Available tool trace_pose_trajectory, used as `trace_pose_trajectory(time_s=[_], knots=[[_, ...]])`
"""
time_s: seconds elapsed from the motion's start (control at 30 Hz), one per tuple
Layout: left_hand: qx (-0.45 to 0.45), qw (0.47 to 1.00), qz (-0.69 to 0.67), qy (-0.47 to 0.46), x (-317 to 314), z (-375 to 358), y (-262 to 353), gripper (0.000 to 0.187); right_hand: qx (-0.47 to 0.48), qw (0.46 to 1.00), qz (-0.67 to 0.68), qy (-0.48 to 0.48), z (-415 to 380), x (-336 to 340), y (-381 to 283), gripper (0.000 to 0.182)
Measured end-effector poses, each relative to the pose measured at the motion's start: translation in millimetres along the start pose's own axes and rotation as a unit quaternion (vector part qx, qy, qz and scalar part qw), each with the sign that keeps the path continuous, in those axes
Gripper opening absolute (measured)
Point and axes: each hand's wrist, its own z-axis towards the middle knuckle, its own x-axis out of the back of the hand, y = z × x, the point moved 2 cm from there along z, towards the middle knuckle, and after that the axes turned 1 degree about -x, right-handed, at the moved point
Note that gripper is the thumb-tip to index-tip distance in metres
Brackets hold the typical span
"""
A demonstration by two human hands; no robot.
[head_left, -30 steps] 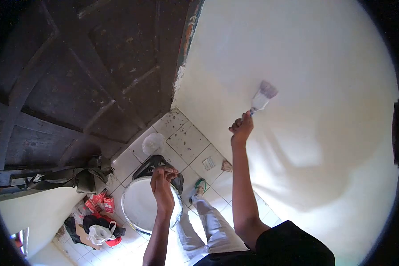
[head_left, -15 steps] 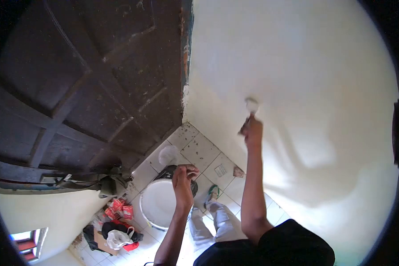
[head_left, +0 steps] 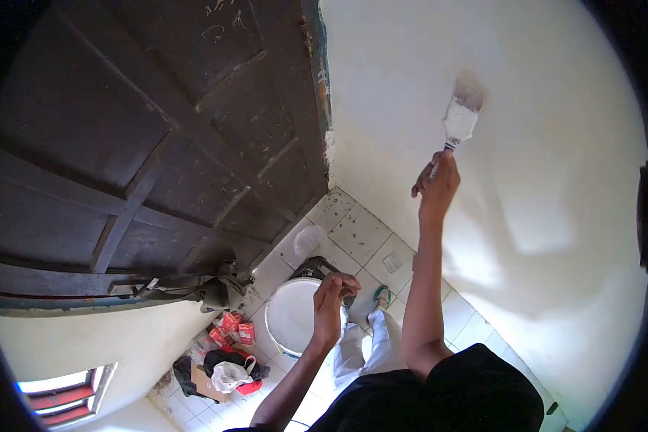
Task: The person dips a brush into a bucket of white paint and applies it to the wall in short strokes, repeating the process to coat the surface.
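A wide paintbrush (head_left: 461, 114) with a paint-smeared ferrule is in my right hand (head_left: 439, 186), its bristles against the pale wall (head_left: 554, 93). My fingers wrap round its handle. Lower down, my left hand (head_left: 333, 302) hovers in front of the rim of a large white round bucket (head_left: 282, 324) on the floor. Its fingers are curled together, and whatever they may hold is hidden.
A dark panelled door (head_left: 151, 108) fills the left. On the tiled floor (head_left: 360, 234) lie a clear plastic bag (head_left: 309, 240), red packets (head_left: 246, 333) and a heap of cloth and bags (head_left: 230, 376). A dark bag hangs near the door's bottom edge.
My right hand and the brush have moved up the wall and to the right, and the bristles now show clearly. The view has shifted, so door and bucket appear further right.
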Motion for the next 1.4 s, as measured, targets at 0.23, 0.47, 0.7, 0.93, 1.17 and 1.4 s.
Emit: trace_pose_trajectory(time_s=[0.23, 0.47, 0.7, 0.93, 1.17, 1.4], knots=[[0.030, 0.998, 0.035, 0.053, 31, 4, -10, 0.029, 0.048, 0.979, -0.174, 0.100, 45, 7, 222, 0.037], [0.008, 0.997, 0.011, 0.082, 33, 16, -10, 0.026, -0.459, 0.882, 0.054, 0.094, -4, 19, 356, 0.039], [-0.016, 0.997, 0.011, 0.069, 16, 25, 16, 0.025, -0.294, 0.926, 0.237, -0.005, 59, -9, 163, 0.033], [-0.037, 0.997, 0.015, 0.067, 21, 22, 16, 0.025, -0.171, 0.978, 0.122, -0.008, 9, -20, 52, 0.037], [-0.012, 0.995, 0.010, 0.102, 34, 9, -2, 0.026, -0.075, 0.996, -0.050, -0.007, 31, 14, 165, 0.038], [-0.006, 0.997, -0.012, 0.080, 20, 21, -5, 0.026, -0.177, 0.949, -0.207, 0.157, 15, 37, 430, 0.039]])
